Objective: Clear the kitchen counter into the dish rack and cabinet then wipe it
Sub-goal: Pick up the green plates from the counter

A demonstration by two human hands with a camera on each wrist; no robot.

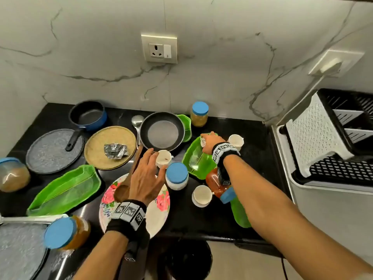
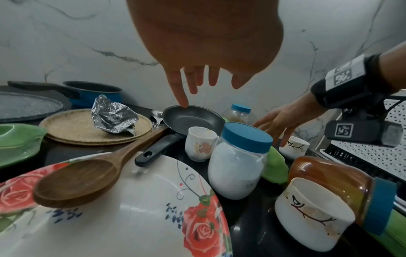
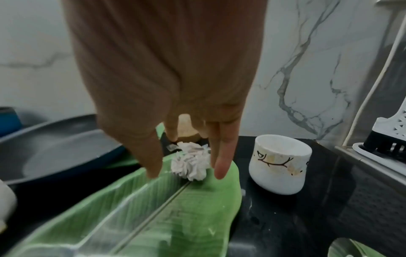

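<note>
My left hand point(image 1: 150, 164) hovers open, fingers spread, just left of a white floral cup point(image 1: 163, 157) beside the frying pan point(image 1: 162, 132). In the left wrist view its fingers point(image 2: 175, 87) hang above the pan point(image 2: 193, 120) and the cup point(image 2: 198, 146). My right hand point(image 1: 205, 141) reaches down over a green leaf plate point(image 1: 196, 160). In the right wrist view its straight thumb and fingers point(image 3: 222, 167) stand either side of a crumpled white paper ball point(image 3: 191, 160) on that plate point(image 3: 153, 208). The dish rack point(image 1: 333, 138) stands at the right.
A salt jar point(image 1: 177, 175), a tipped orange jar point(image 1: 216, 184) and two more white cups point(image 1: 201, 196) point(image 1: 235, 140) crowd the hands. A floral plate point(image 1: 157, 215) carries a wooden spoon point(image 1: 123, 190). Further left are a foil-topped mat point(image 1: 110, 147), a saucepan point(image 1: 88, 116) and a grey plate point(image 1: 50, 156).
</note>
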